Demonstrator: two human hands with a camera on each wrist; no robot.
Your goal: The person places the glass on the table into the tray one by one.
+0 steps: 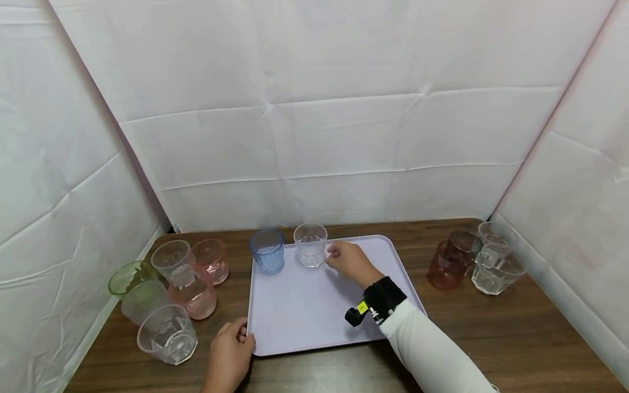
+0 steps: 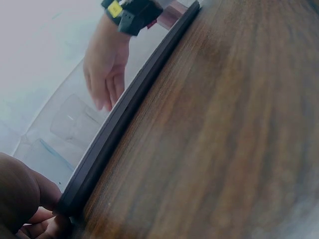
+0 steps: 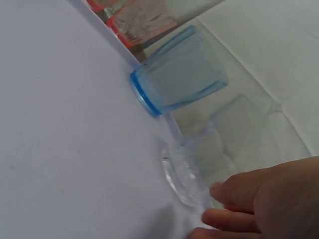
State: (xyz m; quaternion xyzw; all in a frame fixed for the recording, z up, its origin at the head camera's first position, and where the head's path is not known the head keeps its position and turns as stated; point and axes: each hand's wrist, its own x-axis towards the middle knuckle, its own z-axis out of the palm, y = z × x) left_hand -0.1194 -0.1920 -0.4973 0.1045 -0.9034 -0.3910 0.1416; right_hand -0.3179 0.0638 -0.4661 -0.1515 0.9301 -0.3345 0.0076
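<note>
Two cups on tray's far edge: clear cup (image 1: 310,245) right of blue cup (image 1: 267,251) | right hand (image 1: 350,262) fingers loosely extended, touching clear cup, not clamped | left hand (image 1: 231,352) pinches tray (image 1: 314,311) near-left corner | risk: a nudge tips clear cup against blue one, or tray shifts.

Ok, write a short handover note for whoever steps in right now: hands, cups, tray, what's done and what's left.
Left hand: grips the tray at its near left corner.
Right hand: fingers at the clear cup, barely touching; grip unclear.
Done: blue cup and clear cup stand upright at the tray's far edge.
Left: likely the cups off the tray, five at the table's left, four at its right.
</note>
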